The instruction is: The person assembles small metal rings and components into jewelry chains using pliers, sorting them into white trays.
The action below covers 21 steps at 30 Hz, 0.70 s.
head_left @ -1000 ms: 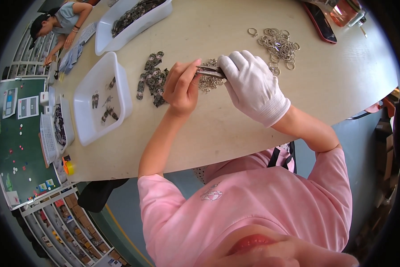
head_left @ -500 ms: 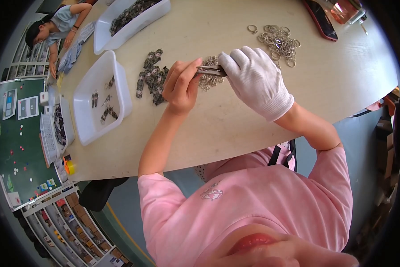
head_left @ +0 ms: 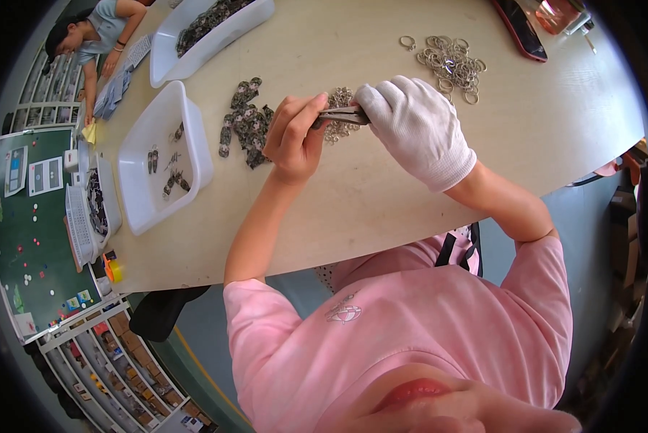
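Note:
My right hand [head_left: 416, 130], in a white knitted glove, is closed around the handles of metal pliers [head_left: 344, 115]. The jaws point left and reach the fingertips of my bare left hand [head_left: 295, 137]. Those fingers are pinched together at the plier tips; what they hold is hidden. Behind the pliers, partly covered, lies a pile of small silvery metal parts [head_left: 340, 131]. Just left of my left hand is a heap of small dark camouflage-patterned pieces [head_left: 250, 130]. Farther right, a pile of split key rings [head_left: 452, 63] lies on the table, with one ring [head_left: 407, 42] apart.
A white plastic bin [head_left: 197, 144] at left holds a few camouflage pieces with metal parts. Another white bin [head_left: 166, 54] behind it is filled with dark pieces. A phone [head_left: 520, 30] lies at the far right. Across the table's left end, another person [head_left: 107, 32] leans over cloth.
My hands and the pliers stay nearly in place, with only a slight shift. The person at far left has moved an arm and head a little.

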### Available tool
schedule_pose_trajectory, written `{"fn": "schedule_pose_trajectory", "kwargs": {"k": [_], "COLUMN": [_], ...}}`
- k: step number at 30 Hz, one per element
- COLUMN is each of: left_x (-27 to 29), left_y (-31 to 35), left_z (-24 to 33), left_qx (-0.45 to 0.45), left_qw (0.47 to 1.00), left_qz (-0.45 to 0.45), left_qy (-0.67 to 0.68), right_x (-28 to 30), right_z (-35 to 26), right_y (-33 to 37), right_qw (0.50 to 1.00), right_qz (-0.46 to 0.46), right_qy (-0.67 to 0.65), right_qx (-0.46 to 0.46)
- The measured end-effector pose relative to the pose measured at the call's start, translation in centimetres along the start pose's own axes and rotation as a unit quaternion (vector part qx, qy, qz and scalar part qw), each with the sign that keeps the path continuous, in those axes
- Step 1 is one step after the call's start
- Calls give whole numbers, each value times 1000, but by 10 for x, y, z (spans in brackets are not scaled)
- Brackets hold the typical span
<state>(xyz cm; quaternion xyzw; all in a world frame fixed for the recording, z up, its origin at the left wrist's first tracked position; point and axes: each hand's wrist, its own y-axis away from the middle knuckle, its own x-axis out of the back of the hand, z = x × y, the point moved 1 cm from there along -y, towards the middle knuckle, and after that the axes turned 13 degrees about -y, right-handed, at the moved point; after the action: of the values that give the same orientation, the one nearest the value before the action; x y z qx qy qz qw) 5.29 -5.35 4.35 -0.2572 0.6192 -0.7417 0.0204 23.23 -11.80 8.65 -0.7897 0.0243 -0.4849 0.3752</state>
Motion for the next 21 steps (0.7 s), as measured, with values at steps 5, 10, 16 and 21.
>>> {"fn": "schedule_pose_trajectory", "kwargs": {"k": [5,10,16,21], "left_x": [1,1,4,4], "left_y": [-1,-1,2,3], "left_z": [2,0,-4,-5], "left_qx": [9,9,29,121], "left_qw": [998,1000,998,992], "left_qz": [-9,1,-2,-4], "left_qy": [54,-12,-49,-35], "right_x": [1,-1,1,6], "right_z": [3,-2,3,61], "right_y": [2,-2,1,5], "right_qw": [1000,1000,996,907], "right_qz": [6,18,2,-173], "right_qy": [-5,17,-78,-274], "right_qx": [18,4,-47,-269]}}
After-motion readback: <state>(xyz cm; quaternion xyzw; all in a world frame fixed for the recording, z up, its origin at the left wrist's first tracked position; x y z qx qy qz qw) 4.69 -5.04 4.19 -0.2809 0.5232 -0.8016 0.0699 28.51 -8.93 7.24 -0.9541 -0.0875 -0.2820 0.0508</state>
